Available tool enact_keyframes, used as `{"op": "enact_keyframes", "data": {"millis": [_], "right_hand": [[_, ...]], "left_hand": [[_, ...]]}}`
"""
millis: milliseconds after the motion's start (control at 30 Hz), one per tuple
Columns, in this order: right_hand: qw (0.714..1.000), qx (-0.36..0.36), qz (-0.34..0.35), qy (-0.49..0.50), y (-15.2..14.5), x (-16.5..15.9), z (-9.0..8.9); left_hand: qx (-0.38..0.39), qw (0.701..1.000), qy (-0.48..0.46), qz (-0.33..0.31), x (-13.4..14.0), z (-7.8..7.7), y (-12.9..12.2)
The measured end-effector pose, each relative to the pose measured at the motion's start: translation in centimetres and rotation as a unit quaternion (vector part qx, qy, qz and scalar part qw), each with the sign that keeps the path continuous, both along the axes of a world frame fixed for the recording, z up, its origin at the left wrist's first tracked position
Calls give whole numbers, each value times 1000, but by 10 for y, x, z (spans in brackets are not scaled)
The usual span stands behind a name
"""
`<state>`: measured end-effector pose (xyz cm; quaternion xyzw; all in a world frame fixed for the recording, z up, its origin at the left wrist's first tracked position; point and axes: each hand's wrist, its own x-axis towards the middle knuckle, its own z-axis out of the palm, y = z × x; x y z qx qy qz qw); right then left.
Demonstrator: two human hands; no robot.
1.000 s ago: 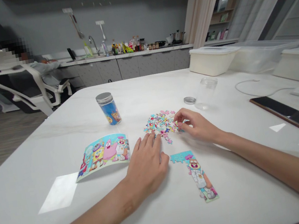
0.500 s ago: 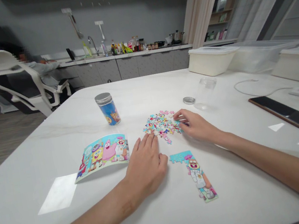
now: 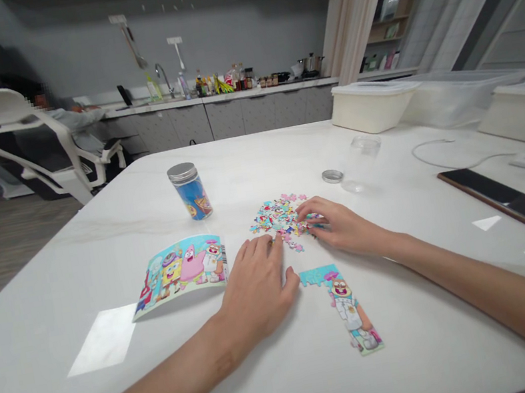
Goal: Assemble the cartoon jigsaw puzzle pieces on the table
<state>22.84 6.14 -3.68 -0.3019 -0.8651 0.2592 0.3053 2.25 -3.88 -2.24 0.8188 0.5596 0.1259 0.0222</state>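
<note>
A heap of small loose jigsaw pieces (image 3: 273, 211) lies in the middle of the white table. My right hand (image 3: 336, 224) reaches over the heap's right side, its bent fingers apart and touching the pieces. At the near left edge of the heap rests my left hand (image 3: 260, 285), palm down with fingers stretched out. Its thumb comes close to the joined part of the jigsaw (image 3: 348, 310), an L-shaped strip with a cartoon figure in a white suit. Left of that hand stands a curved picture sheet (image 3: 179, 272) printed with cartoon characters.
A blue printed jar with a metal lid (image 3: 191, 192) stands behind the sheet. Beyond the heap are a loose lid (image 3: 332, 176) and a clear jar (image 3: 361, 162). A phone (image 3: 501, 195), cable and storage boxes (image 3: 373, 106) occupy the right. A person sits in a white chair (image 3: 29, 143) far left.
My right hand has moved slightly left and nearer, further over the pieces. My left thumb has spread away from the fingers, and its fingertips have shifted a little right.
</note>
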Motion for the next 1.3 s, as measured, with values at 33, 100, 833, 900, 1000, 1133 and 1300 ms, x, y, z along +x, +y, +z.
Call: {"op": "enact_keyframes", "data": {"millis": [33, 100, 833, 900, 1000, 1133, 1300], "right_hand": [[1000, 9, 4, -5, -1, -1, 1], [999, 35, 3, -19, -3, -1, 4], [995, 70, 30, -61, -10, -8, 1], [995, 70, 43, -56, -9, -9, 1], [996, 60, 41, -46, -8, -10, 1], [997, 54, 32, -35, -7, -9, 0], [997, 63, 31, -24, -8, -9, 0]], "left_hand": [[-3, 1000, -5, -3, 0, -1, 0], [-18, 1000, -12, -5, 0, -4, 1], [8, 998, 24, -59, -23, 2, 32], [2, 998, 35, -47, -22, 1, 32], [5, 998, 38, -51, -18, 1, 30], [7, 996, 36, -78, -14, 1, 25], [27, 993, 2, -117, -9, 3, 21]]}}
